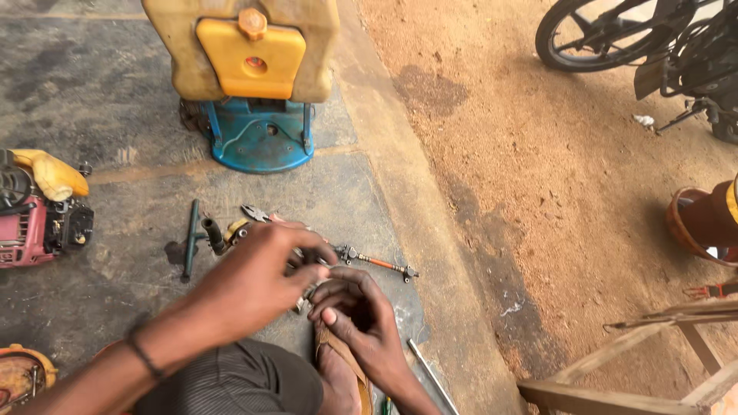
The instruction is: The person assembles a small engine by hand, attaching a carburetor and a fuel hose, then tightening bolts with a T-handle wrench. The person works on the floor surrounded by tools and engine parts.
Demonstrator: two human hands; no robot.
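Both hands met low over the concrete floor, w/ left hand curled, fingertips pinching a small metal part; right hand cupped under it, prob. to steady. Pliers & thin rod lay just beyond.

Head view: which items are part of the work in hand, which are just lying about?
In hand:
left hand
right hand
small metal part between them
orange-handled rod
pliers
T-wrench

Lying about:
yellow tank on blue base
red engine
motorcycle
wooden frame
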